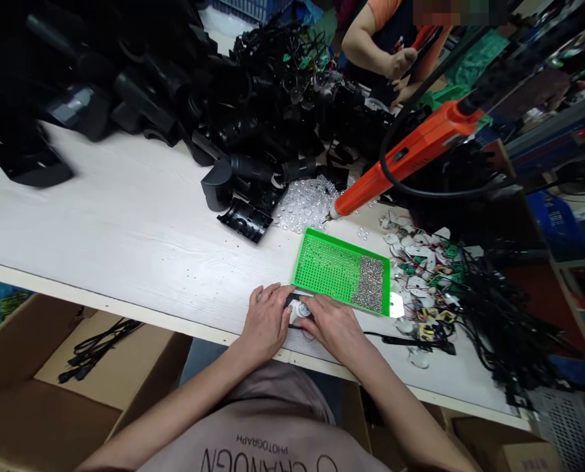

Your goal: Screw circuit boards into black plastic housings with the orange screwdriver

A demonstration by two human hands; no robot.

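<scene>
Near the table's front edge, both hands are closed on a black plastic part with a white fitting (300, 309). My left hand (268, 321) grips its left side, with the fingertips partly hiding it. From the right, my right hand (335, 326) presses its fingers against the white fitting. A black cable (383, 337) runs off to the right from beneath my right hand. Just beyond the hands lies a green perforated tray (299, 265) with many small screws (371, 282) heaped at its right end. An orange electric screwdriver (405, 154) hangs tilted above, tip toward the tray.
Clear small beads (304, 203) lie heaped behind the tray. Black plastic housings (245, 219) pile up at the back and left. White parts with wires (420, 262) and black cables (508, 328) crowd the right. Across the table is another person's hand (401, 63). A cardboard box (139, 387) stands below left.
</scene>
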